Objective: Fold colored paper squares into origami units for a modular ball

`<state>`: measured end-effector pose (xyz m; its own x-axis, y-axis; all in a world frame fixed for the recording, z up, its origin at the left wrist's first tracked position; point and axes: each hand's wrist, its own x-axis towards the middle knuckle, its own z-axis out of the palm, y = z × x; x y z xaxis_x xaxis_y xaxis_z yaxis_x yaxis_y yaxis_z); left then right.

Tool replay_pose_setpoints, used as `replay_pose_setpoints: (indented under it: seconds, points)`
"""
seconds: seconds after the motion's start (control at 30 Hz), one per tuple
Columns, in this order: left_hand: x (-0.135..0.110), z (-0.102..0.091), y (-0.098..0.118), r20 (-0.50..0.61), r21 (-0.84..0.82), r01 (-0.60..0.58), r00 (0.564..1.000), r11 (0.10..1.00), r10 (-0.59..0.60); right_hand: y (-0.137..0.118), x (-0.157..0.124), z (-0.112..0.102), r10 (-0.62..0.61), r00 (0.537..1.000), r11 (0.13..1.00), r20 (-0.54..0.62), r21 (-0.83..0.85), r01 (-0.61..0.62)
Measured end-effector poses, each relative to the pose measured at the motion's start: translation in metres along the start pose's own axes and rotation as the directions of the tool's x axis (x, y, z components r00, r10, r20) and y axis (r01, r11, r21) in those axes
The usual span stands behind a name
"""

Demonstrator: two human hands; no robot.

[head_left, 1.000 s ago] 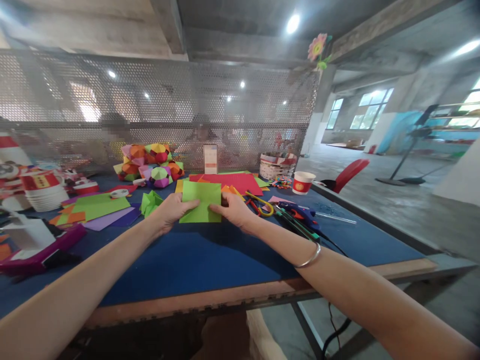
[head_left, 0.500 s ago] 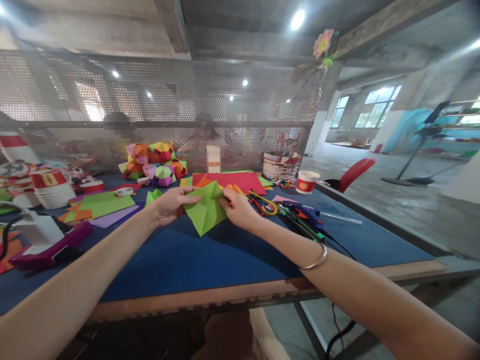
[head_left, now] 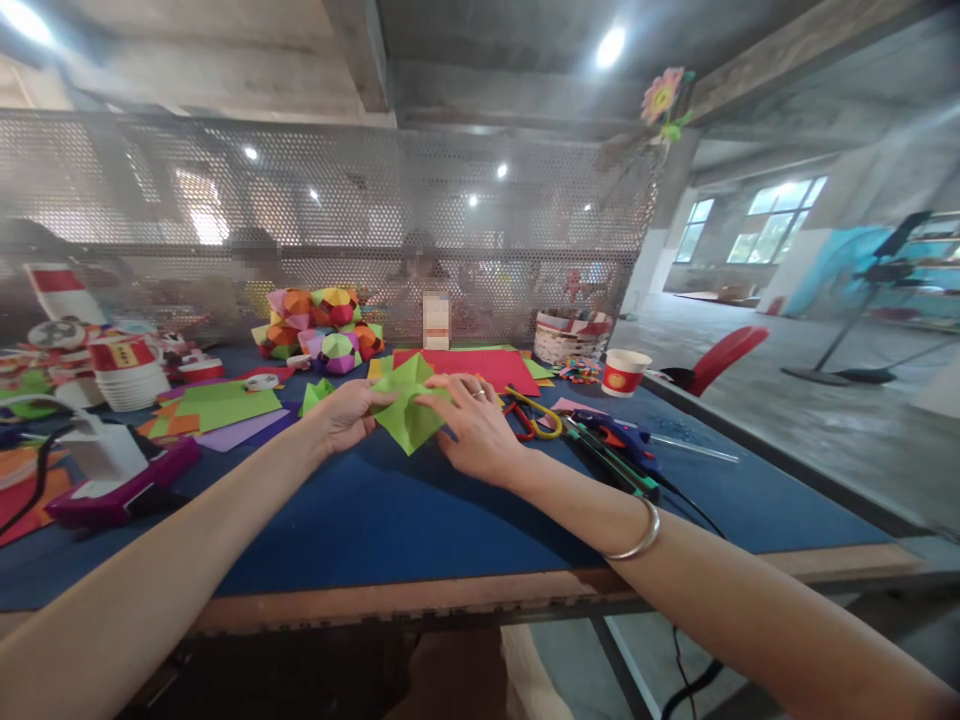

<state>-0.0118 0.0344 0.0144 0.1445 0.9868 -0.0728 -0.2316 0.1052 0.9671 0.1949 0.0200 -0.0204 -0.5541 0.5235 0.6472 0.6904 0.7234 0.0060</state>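
Head view, findings at the blue table [head_left: 420,520].

**Hands.** The left hand [head_left: 345,415] is closed in a pinch on the left corner of the green paper [head_left: 409,415], thumb against fingers. The right hand [head_left: 472,425] lies over the sheet's right part, its fingers loosely spread and laid flat on top. Its thumb is hidden beneath, so I cannot tell whether it grips or only presses. A ring [head_left: 482,394] and a bracelet [head_left: 637,535] are on that arm.

**Risks, as judged.**
- The sheet is partly folded, with one flap standing up. Uneven pressure from the flat right fingers could set a crease off its line.
- The left pinch holds only a corner, so a sideways pull against it could tear or crumple the paper.
- Scissors [head_left: 532,412] lie at 3 o'clock from the right hand, near it, with a glue gun [head_left: 619,445] and its cord at 4 o'clock. An outward sweep of the right wrist could catch either.
- A paper cup [head_left: 625,372] stands at 2 o'clock, farther off.

**Position.** The green paper sits between the two hands, touching both, with the left hand at its 9 o'clock and the right at its 3 o'clock. It is over the mat, in front of the red sheet [head_left: 480,365] at 12 o'clock. Whether its lower corner rests on the mat cannot be told.
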Motion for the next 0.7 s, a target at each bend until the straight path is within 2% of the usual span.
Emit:
replay_pose_setpoints:
  seconds: [0.2, 0.37, 0.5, 0.7]
  points:
    - [-0.001, 0.002, -0.001, 0.073, -0.008, 0.037, 0.997, 0.999, -0.037, 0.003, 0.001, 0.001, 0.0, 0.999, 0.999, -0.054, 0.049, 0.002]
    - [-0.005, 0.0, 0.007, 0.16, -0.019, 0.031, 0.987, 0.999, -0.028, 0.01, 0.004, -0.003, 0.017, 0.994, 0.993, -0.106, 0.118, -0.004]
    - [-0.004, -0.011, 0.013, 0.241, 0.063, 0.034, 0.969, 0.997, -0.049, 0.011, 0.004, -0.003, -0.042, 0.996, 0.985, -0.076, 0.167, 0.054]
    - [0.002, -0.017, 0.007, 0.268, 0.194, 0.068, 0.956, 0.979, -0.119, 0.008, 0.003, -0.004, -0.113, 0.992, 0.98, -0.05, 0.16, 0.119]
